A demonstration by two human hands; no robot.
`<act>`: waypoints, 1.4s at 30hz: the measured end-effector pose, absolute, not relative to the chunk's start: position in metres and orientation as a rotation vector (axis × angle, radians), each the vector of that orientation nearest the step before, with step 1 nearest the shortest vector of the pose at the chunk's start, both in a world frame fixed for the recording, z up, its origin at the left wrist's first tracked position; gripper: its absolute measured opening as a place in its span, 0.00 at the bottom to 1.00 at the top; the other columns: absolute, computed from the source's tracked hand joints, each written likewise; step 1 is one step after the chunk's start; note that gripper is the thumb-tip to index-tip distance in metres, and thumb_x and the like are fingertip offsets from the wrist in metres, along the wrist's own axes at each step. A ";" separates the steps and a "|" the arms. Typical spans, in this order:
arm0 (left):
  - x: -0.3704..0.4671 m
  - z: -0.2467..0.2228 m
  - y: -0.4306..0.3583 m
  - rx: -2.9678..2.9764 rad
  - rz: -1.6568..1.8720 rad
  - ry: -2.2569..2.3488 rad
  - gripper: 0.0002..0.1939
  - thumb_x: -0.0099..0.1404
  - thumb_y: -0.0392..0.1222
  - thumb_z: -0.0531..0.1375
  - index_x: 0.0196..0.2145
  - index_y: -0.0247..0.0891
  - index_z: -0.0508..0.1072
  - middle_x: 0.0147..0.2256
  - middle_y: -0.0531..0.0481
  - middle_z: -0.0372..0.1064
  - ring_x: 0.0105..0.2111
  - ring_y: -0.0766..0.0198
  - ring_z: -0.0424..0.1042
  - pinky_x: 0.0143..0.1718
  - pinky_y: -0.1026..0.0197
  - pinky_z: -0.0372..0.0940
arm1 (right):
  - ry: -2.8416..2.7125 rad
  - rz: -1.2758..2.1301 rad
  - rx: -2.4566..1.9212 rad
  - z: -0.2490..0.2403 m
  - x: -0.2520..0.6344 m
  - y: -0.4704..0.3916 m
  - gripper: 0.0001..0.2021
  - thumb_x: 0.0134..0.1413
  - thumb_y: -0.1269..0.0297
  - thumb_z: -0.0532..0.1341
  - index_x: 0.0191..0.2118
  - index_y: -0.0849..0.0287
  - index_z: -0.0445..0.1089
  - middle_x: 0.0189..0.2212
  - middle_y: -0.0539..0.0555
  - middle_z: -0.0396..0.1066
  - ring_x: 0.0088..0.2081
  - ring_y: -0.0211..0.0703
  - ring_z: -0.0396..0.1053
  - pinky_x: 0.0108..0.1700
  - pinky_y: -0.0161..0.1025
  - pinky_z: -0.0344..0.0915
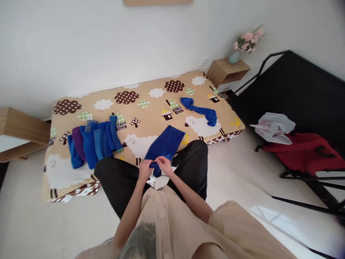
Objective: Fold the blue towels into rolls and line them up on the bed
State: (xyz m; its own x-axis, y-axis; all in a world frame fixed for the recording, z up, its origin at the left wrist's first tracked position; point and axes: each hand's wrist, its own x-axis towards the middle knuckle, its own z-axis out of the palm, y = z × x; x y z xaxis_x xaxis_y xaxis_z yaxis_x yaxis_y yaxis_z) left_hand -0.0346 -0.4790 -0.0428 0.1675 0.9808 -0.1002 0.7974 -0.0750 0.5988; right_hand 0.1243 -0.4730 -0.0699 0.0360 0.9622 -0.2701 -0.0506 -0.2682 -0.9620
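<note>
A dark blue cloth (167, 141) lies partly on the bed's front edge, its near end bunched between my knees. My left hand (145, 169) is closed on the left side of that bunched end. Close beside it, my right hand (164, 164) pinches the same end from the right. On the left part of the patterned bed cover (151, 104) several blue, grey and purple cloths (90, 144) lie side by side in a row. Another blue cloth (201, 109), long and crumpled, lies farther back on the right.
A small wooden nightstand (215, 72) with a flower vase (234, 57) stands behind the bed at the right. A black frame chair (296, 86) holds a red garment (309, 153) and a white plastic bag (275, 127). Another wooden cabinet (24, 124) is at the left.
</note>
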 end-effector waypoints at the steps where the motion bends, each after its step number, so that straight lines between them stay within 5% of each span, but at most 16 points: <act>1: -0.034 -0.042 -0.481 1.882 0.500 1.690 0.17 0.57 0.27 0.56 0.41 0.35 0.78 0.42 0.40 0.77 0.48 0.50 0.74 0.55 0.49 0.64 | -0.883 1.364 -1.484 -0.071 0.134 -0.469 0.11 0.52 0.55 0.64 0.37 0.56 0.74 0.39 0.58 0.79 0.43 0.50 0.75 0.50 0.45 0.72; 6: -0.037 -0.041 -0.494 1.552 0.815 1.725 0.22 0.52 0.25 0.55 0.43 0.34 0.77 0.40 0.45 0.78 0.41 0.57 0.76 0.48 0.58 0.67 | -0.364 1.517 -1.987 -0.082 0.154 -0.478 0.14 0.52 0.54 0.65 0.40 0.57 0.70 0.40 0.60 0.75 0.45 0.53 0.74 0.47 0.51 0.72; 11: -0.042 -0.039 -0.503 1.406 0.991 1.689 0.19 0.52 0.28 0.56 0.41 0.34 0.77 0.37 0.47 0.78 0.39 0.59 0.75 0.47 0.60 0.67 | -0.094 1.970 -1.428 -0.086 0.137 -0.484 0.14 0.58 0.50 0.64 0.37 0.56 0.70 0.37 0.57 0.76 0.40 0.50 0.75 0.40 0.47 0.73; 17: -0.050 -0.040 -0.503 1.282 1.128 1.745 0.15 0.53 0.32 0.57 0.39 0.36 0.77 0.35 0.48 0.78 0.36 0.58 0.76 0.45 0.58 0.68 | -0.155 1.911 -1.216 -0.071 0.140 -0.470 0.11 0.42 0.65 0.74 0.32 0.57 0.73 0.29 0.49 0.77 0.33 0.41 0.73 0.38 0.36 0.70; 27: -0.056 -0.056 -0.497 1.392 1.051 1.777 0.13 0.61 0.35 0.59 0.43 0.38 0.77 0.42 0.45 0.78 0.43 0.55 0.76 0.52 0.52 0.69 | -0.461 1.699 -1.143 -0.067 0.132 -0.489 0.26 0.25 0.75 0.75 0.38 0.52 0.74 0.40 0.49 0.79 0.40 0.41 0.75 0.39 0.36 0.70; 31: -0.050 -0.059 -0.497 1.588 0.950 1.598 0.15 0.61 0.34 0.60 0.47 0.36 0.76 0.46 0.41 0.75 0.47 0.54 0.75 0.55 0.49 0.68 | -0.686 1.614 -1.113 -0.061 0.129 -0.491 0.20 0.31 0.71 0.73 0.36 0.53 0.73 0.41 0.51 0.78 0.43 0.43 0.75 0.44 0.38 0.72; 37: -0.044 -0.052 -0.501 1.726 0.948 1.252 0.33 0.51 0.24 0.59 0.56 0.37 0.71 0.54 0.41 0.71 0.55 0.54 0.71 0.61 0.48 0.65 | -1.085 1.613 -1.093 -0.061 0.121 -0.499 0.06 0.37 0.69 0.65 0.27 0.56 0.72 0.30 0.52 0.78 0.36 0.43 0.77 0.45 0.42 0.73; 42: -0.044 -0.043 -0.502 1.672 0.862 1.227 0.22 0.55 0.27 0.59 0.48 0.37 0.75 0.37 0.50 0.72 0.36 0.64 0.70 0.43 0.60 0.68 | -1.092 1.486 -1.131 -0.062 0.121 -0.498 0.05 0.38 0.68 0.63 0.27 0.55 0.71 0.31 0.52 0.78 0.37 0.45 0.78 0.46 0.43 0.74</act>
